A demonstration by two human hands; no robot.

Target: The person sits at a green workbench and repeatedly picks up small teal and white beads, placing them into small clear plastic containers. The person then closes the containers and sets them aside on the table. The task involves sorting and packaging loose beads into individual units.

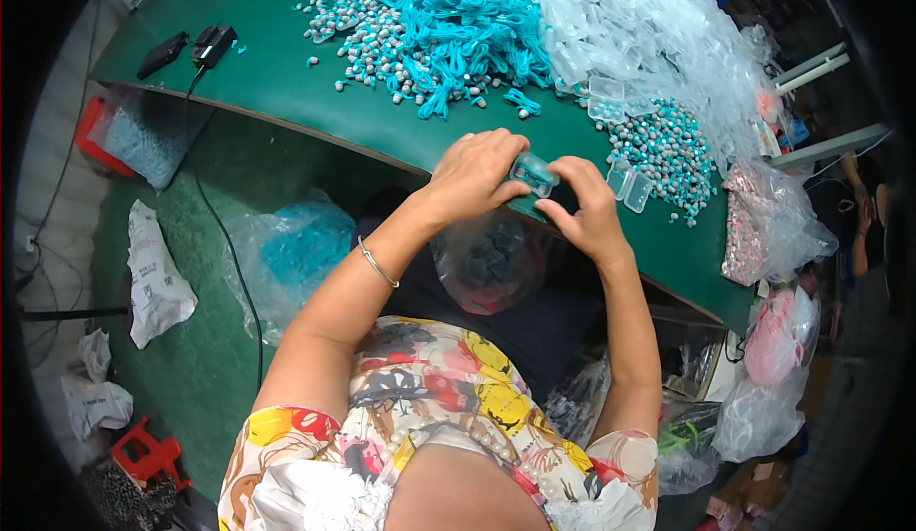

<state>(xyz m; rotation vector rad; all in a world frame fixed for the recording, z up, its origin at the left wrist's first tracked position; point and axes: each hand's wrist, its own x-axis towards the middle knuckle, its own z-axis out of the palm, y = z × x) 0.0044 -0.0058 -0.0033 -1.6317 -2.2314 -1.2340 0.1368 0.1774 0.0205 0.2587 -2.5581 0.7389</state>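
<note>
Both hands meet over the near edge of the green table (315, 102). My left hand (474, 173) and my right hand (587, 208) pinch a small clear plastic case (534, 174) with a blue-grey item inside, fingers on its two ends. Beyond them lies a heap of turquoise cords with grey ear plugs (429, 25). A smaller pile of the same plugs (663, 154) sits to the right, with two clear empty cases (630, 186) beside it. A clear bag (491, 264) holding filled cases hangs in my lap under the hands.
A big mound of clear plastic cases (649, 25) covers the far right of the table. Black devices with a cable (196, 46) lie at the far left. Plastic bags (286, 249) and a red stool (148, 455) stand on the green floor; more bags (773, 216) crowd the right.
</note>
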